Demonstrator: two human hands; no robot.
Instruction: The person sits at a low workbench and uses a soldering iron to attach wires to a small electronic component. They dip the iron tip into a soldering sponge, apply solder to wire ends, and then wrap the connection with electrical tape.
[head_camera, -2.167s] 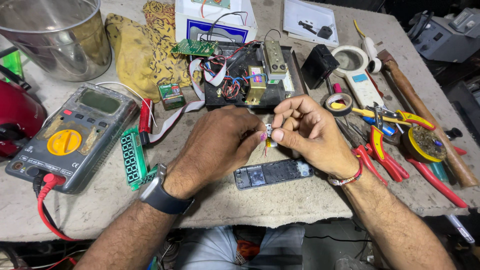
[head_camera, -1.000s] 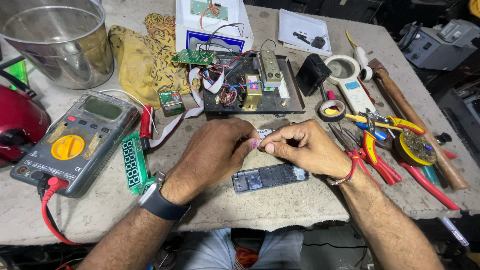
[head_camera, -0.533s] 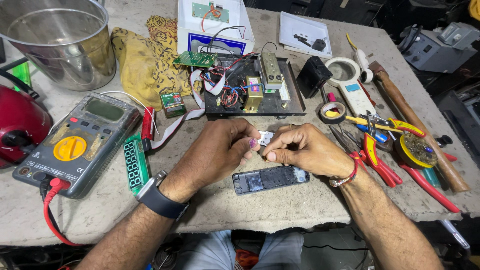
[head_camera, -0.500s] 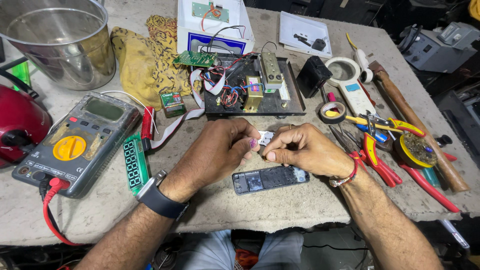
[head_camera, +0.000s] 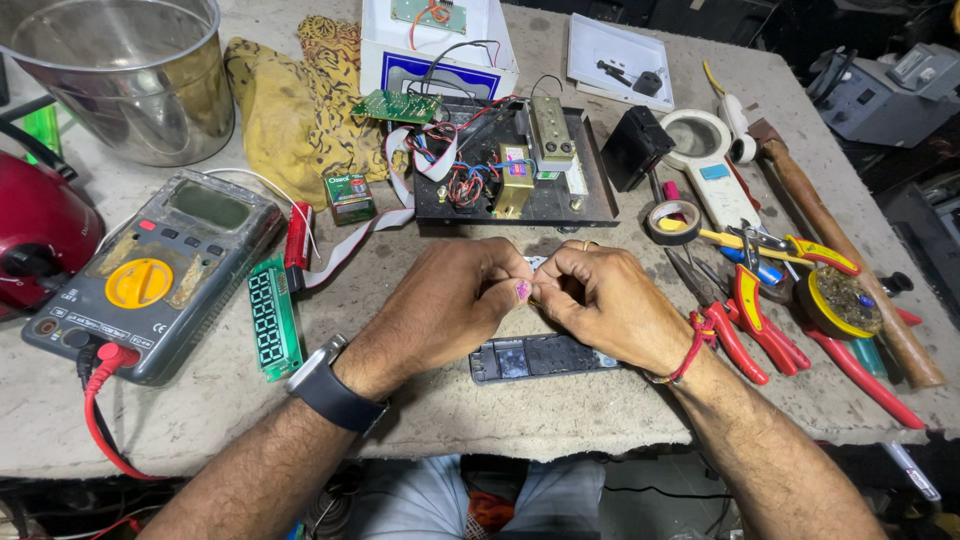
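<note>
Both hands' fingers (head_camera: 520, 290) pinch a tiny part (head_camera: 537, 263), its axis hidden.

Both forearms reach up from the near edge of the tabletop (head_camera: 560, 420) and angle inward. The left hand (head_camera: 450, 300) and right hand (head_camera: 605, 300) meet knuckle to knuckle above its middle, fingers curled, thumbs and forefingers pinched together where the hands touch. The left wrist wears a watch, the right a red thread.
</note>
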